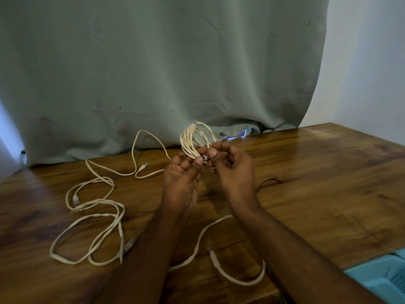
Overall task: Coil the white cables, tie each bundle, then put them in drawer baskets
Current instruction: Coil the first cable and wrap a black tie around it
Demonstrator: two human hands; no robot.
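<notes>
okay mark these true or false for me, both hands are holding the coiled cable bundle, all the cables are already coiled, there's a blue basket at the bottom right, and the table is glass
1. Both hands hold the coiled bundle. True: left hand and right hand grip it.
2. All cables are coiled. False: loose cables lie spread on the table.
3. A blue basket sits bottom right. True.
4. The table is glass. False: it is wood.

White coiled bundle (194, 139) upright; loose cables (96, 218) sprawl.
</notes>
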